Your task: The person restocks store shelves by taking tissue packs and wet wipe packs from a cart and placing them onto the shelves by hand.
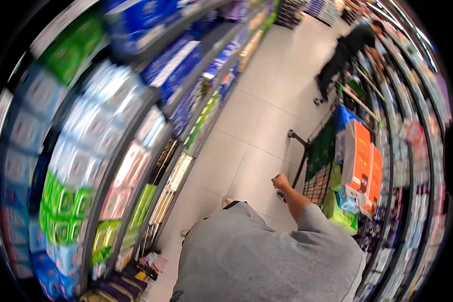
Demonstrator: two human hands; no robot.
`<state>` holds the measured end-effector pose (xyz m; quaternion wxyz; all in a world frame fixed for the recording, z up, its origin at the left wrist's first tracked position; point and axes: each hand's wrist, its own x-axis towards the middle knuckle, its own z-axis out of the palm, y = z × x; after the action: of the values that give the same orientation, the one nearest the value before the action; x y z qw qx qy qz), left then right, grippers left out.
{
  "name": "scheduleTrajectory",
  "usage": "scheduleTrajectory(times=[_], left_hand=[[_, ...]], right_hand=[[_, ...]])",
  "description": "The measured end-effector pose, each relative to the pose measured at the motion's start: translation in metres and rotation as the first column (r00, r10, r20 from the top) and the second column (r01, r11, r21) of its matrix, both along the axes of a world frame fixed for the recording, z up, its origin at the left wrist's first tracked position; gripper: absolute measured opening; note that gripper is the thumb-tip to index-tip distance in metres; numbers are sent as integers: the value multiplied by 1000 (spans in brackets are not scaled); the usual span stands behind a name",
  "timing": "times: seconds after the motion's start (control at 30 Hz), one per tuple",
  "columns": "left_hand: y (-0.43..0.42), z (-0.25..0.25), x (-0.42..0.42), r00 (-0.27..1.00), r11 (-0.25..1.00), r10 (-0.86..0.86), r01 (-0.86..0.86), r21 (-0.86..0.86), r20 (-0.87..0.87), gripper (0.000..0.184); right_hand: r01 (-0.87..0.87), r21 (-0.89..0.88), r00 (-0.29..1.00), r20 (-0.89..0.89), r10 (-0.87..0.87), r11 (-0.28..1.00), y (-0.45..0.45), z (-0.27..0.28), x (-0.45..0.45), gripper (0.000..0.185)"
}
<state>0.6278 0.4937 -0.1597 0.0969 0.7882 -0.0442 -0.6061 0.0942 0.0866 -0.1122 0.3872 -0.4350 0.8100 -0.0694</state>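
My right hand [280,181] reaches forward at the middle of the view, its fingers curled into a loose fist with nothing visible in them. It is apart from the shopping cart [317,168], which stands just to its right. Orange-and-white packs [360,156] fill the top of the cart, with a bright green bag [340,214] low at its near end. My grey shirt [267,251] covers the bottom of the view. My left hand is not in view.
Shelves of wrapped packs [68,206] line the left side; more shelves [415,166] run along the right. Farther up the tiled aisle [256,110], a person in dark clothes [350,48] leans toward the right shelf beside another cart [360,90]. Dark bags [118,289] lie at lower left.
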Motion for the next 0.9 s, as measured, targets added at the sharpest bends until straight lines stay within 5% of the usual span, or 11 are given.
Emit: scheduleTrajectory(times=[0.07, 0.13, 0.2, 0.27, 0.3, 0.33, 0.37, 0.43, 0.6, 0.8, 0.9], left_hand=[[-46, 5, -3, 997, 997, -74, 74, -21, 30, 15], [-105, 12, 2, 983, 982, -165, 172, -83, 80, 16], [-184, 22, 14, 954, 941, -244, 276, -194, 172, 18], [-282, 45, 16, 931, 855, -237, 335, -396, 276, 21], [-335, 75, -1, 977, 705, -136, 210, -678, 162, 22], [-385, 97, -22, 982, 706, 21, 117, -698, 187, 21], [-432, 146, -51, 977, 635, -104, 209, -744, 186, 18], [-499, 174, -88, 981, 639, -75, 183, -747, 177, 20], [-570, 161, -160, 840, 524, -477, 507, -684, 258, 29], [-597, 50, -170, 676, 674, -736, 725, -141, -43, 23], [-650, 19, -169, 544, 547, -836, 836, -35, -69, 23]], right_hand=[[-70, 107, 984, -157, 86, 992, 9, -31, -14, 25], [6, 114, 1000, 15, -7, 993, 19, -43, 1, 26], [-98, -44, 995, 32, 100, 994, 25, -35, 22, 31], [-163, 1, 980, 119, 162, 987, 15, -20, 31, 33], [-175, -9, 974, 142, 174, 985, 9, -10, 30, 33], [-186, -22, 968, 165, 187, 982, 1, -3, 26, 33], [-159, -18, 971, 177, 159, 987, -8, 1, 18, 33], [-196, 14, 965, 180, 190, 981, -22, 5, -2, 34], [71, 69, 993, 88, -77, 995, -39, -6, -58, 33], [357, 29, 929, 93, -358, 934, -5, 16, -110, 31], [530, -140, 848, 91, -522, 837, 21, 35, -130, 28]])
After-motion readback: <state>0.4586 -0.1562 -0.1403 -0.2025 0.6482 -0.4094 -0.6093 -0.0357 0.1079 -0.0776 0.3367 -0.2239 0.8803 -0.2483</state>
